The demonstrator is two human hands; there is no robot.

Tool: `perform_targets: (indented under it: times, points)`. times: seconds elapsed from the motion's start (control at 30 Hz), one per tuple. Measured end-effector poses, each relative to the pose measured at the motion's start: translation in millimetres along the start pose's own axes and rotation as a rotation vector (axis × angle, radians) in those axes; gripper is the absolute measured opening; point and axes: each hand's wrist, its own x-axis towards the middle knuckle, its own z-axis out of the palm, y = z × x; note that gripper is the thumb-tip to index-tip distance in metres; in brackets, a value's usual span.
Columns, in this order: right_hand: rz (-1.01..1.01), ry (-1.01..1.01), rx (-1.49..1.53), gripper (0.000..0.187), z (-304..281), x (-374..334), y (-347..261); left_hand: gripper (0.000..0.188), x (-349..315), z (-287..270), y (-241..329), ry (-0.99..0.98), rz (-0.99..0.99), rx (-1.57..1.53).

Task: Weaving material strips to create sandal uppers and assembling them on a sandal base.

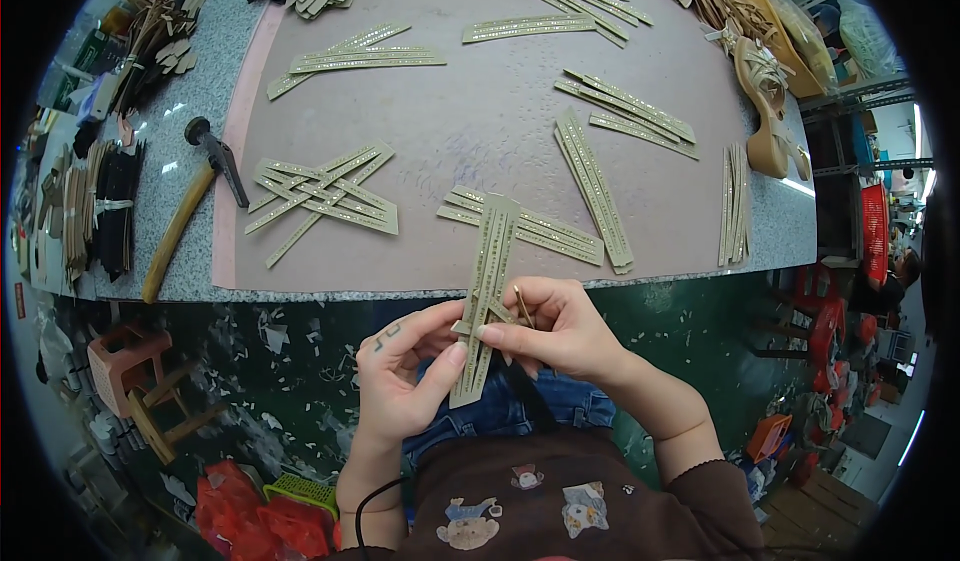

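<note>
At the table's near edge I hold a bundle of pale olive straps (pixel 490 251) with glittering gold lines, upright before me. My left hand (pixel 405 366) is closed on its lower left side, thumb and fingers pinching the strips. My right hand (pixel 565 336) pinches the crossing of the straps from the right, its thumb pressed on a short crosspiece. A thin curved gold-coloured piece (pixel 523 306) shows by the right fingers; its kind is unclear. Just beyond the bundle lie similar straps (pixel 560 236) on the table mat. A crossed, woven-looking group of straps (pixel 330 196) lies to the left.
More strap groups lie about the pinkish mat (pixel 400 121). A hammer (pixel 185 211) with a wooden handle rests at the left, near bundled strips (pixel 115 206). At the right edge stands a wedge sandal (pixel 765 111). Stools (pixel 130 366) and red bags (pixel 235 506) are on the floor.
</note>
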Motion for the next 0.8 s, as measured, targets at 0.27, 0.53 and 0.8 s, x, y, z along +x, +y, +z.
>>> perform_targets:
  times: [0.27, 0.53, 0.8]
  points:
    - [0.032, 0.036, 0.017, 0.009, 56, 10, -13, 0.037, -10, -46, 25, -0.019, -0.034, -0.058]
    - [0.047, 0.056, 0.033, 0.008, 97, 26, -27, 0.042, -10, -91, 54, -0.018, 0.109, 0.178]
    - [0.021, 0.116, 0.032, 0.010, 109, 43, -35, 0.049, 37, -128, 68, 0.225, 0.623, 1.110]
